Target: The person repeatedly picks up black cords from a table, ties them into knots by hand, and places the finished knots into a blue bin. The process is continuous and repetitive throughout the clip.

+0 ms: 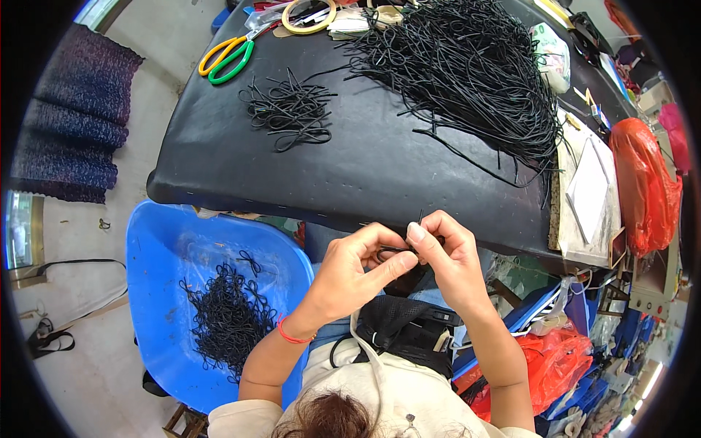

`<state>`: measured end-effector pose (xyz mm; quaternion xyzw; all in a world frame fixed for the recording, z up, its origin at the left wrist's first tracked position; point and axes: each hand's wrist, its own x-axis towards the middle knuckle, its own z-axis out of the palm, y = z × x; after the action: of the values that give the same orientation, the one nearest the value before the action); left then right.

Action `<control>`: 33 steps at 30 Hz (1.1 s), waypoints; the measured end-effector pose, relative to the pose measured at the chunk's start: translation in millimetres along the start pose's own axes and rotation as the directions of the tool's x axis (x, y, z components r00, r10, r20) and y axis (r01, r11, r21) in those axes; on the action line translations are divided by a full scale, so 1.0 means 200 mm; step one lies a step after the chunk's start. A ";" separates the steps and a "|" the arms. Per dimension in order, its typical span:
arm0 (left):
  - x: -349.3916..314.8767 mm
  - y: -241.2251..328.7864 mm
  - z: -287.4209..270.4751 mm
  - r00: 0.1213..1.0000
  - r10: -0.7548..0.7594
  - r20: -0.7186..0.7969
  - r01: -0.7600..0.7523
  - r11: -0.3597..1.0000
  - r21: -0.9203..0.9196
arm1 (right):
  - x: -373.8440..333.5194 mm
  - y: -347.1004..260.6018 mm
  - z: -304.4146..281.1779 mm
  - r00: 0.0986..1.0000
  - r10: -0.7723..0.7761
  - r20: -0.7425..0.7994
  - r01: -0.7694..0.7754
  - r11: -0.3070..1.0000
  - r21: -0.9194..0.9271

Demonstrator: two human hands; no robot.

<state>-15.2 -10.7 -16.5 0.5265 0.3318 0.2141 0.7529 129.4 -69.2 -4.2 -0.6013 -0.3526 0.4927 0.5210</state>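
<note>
head camera, looking straight down

one fisheye view from above the person's head, close over the left hand (350, 274) and right hand (449, 259), facing the black table (350, 175) ahead; edges bend at the rim.

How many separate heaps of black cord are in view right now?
3. A large heap at the table's far right, a small heap mid-table near the scissors, and one in the blue tub. More may be hidden.

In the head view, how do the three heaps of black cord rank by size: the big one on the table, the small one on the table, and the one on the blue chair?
1. Big table heap, clearly largest.
2. Blue chair heap.
3. Small table heap.
The last two look close; the chair heap sits nearer the camera, so that order is unsure.
</note>
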 end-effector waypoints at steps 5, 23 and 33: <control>-0.01 -0.02 0.00 0.998 0.006 0.069 -0.003 0.999 -0.042 | 0.00 0.02 0.03 0.991 -0.067 -0.120 0.077 0.994 0.080; 0.05 -0.09 0.11 0.966 0.218 -0.141 -0.252 0.918 -0.306 | 0.09 0.02 0.01 0.961 0.083 -0.263 0.011 0.942 0.336; 0.11 -0.01 0.09 0.985 0.120 -0.123 -0.154 0.932 -0.327 | 0.05 -0.02 -0.01 0.941 -0.112 -0.318 0.147 0.985 0.090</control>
<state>12.2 -8.1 -20.9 0.4013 0.2905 0.3458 0.7968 134.4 -60.5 -3.1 -0.6166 -0.2764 0.3753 0.6345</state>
